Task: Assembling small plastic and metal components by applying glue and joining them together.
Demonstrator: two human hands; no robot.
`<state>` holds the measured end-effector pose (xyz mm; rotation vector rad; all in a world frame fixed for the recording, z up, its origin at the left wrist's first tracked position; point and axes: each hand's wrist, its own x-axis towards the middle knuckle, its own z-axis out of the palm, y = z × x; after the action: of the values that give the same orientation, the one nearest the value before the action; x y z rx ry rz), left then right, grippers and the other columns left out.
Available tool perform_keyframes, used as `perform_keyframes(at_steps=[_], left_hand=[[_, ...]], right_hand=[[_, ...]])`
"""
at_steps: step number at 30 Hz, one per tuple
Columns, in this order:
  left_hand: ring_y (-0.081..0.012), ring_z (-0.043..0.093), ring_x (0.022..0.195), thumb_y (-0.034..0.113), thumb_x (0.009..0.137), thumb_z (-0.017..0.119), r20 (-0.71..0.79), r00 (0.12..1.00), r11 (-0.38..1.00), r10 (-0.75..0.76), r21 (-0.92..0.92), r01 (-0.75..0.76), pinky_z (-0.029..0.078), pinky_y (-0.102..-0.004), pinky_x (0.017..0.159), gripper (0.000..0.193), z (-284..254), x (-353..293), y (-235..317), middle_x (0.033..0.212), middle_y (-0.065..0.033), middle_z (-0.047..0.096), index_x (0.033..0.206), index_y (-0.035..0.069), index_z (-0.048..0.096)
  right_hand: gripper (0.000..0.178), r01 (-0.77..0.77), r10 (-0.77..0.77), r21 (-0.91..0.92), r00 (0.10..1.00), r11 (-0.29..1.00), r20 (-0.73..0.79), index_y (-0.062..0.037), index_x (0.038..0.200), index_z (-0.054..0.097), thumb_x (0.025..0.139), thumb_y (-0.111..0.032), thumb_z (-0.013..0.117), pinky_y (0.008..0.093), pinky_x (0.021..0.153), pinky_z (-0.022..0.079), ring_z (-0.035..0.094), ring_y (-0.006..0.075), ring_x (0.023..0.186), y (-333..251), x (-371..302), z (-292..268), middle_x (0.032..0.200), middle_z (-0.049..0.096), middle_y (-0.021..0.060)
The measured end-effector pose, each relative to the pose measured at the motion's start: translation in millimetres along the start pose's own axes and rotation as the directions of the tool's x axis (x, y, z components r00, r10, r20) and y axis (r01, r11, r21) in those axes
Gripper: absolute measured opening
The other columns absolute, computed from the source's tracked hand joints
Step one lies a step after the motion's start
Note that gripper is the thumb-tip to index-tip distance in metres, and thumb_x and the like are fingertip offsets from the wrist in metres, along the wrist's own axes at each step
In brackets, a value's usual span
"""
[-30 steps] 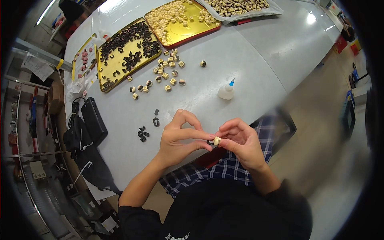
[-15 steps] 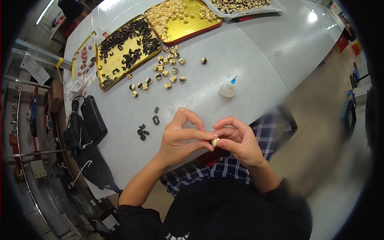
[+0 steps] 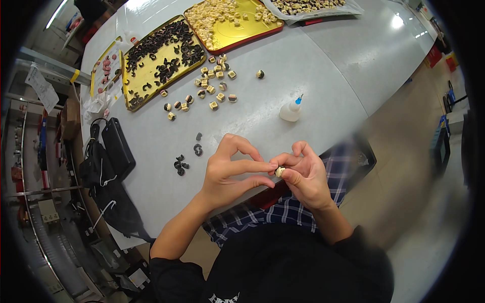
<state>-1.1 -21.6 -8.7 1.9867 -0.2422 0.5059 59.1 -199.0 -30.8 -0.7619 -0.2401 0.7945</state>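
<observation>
A small cream-and-black piece (image 3: 280,172) is pinched between the thumb and fingers of my right hand (image 3: 310,182), above the table's front edge. From the left, my left hand (image 3: 227,169) reaches to it with the index fingertip at the piece's dark side. Its thumb stands apart below, so this hand is open. Several loose black curved pieces (image 3: 180,165) lie on the table left of my left hand. Beyond my hands stands a squeeze bottle (image 3: 290,111) of translucent white plastic with a blue needle tip. Finished-looking cream-and-dark blocks (image 3: 213,105) are scattered farther back.
At the back are a gold tray of black curved pieces (image 3: 146,96), a gold tray of cream pieces (image 3: 232,38) and a lined tray of two-tone blocks (image 3: 313,7). Pink pieces (image 3: 106,65) lie far left. A black case (image 3: 118,146) and cables sit at the left edge.
The left thumb has come away from the piece, opening the left hand's pinch. My right hand keeps the piece and has shifted slightly right and up with it.
</observation>
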Motion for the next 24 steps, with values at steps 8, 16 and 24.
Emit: perform_keyframes(at_steps=[8,16,24], left_hand=[[-0.0154,0.05,0.078,0.01,0.057,0.081,0.004,0.999,0.995,0.036,0.09,-0.036,0.04,-0.0283,0.068,0.033,2.1,0.2,1.5,0.081,0.002,0.055,0.088,0.017,0.073],[-0.0187,0.049,0.085,0.007,0.057,0.078,0.018,0.998,0.993,0.056,0.099,-0.057,0.041,-0.0301,0.073,0.032,3.7,-1.4,4.7,0.084,0.0019,0.056,0.088,0.015,0.072],[-0.0247,0.047,0.094,0.002,0.054,0.075,-0.007,0.988,0.967,0.151,0.21,-0.146,0.041,-0.0317,0.078,0.036,3.6,-0.9,10.0,0.09,0.0016,0.059,0.088,0.013,0.071]], right_hand=[[0.04,0.007,-0.006,-0.044,1.0,0.999,0.014,-0.0071,0.099,0.027,0.082,0.0,0.062,0.0277,0.08,0.047,0.058,0.0193,0.091,-1.9,-0.6,0.0,0.099,0.058,0.0211],[0.04,0.018,-0.016,-0.06,0.999,0.998,0.033,-0.0088,0.093,0.025,0.081,0.002,0.062,0.0254,0.076,0.047,0.057,0.0174,0.085,-4.3,-1.1,5.8,0.093,0.057,0.0195],[0.04,0.036,-0.034,-0.054,0.999,0.998,0.031,-0.0086,0.092,0.024,0.082,-0.001,0.063,0.0257,0.077,0.047,0.056,0.0172,0.086,-3.2,-0.3,14.1,0.092,0.056,0.0198]])
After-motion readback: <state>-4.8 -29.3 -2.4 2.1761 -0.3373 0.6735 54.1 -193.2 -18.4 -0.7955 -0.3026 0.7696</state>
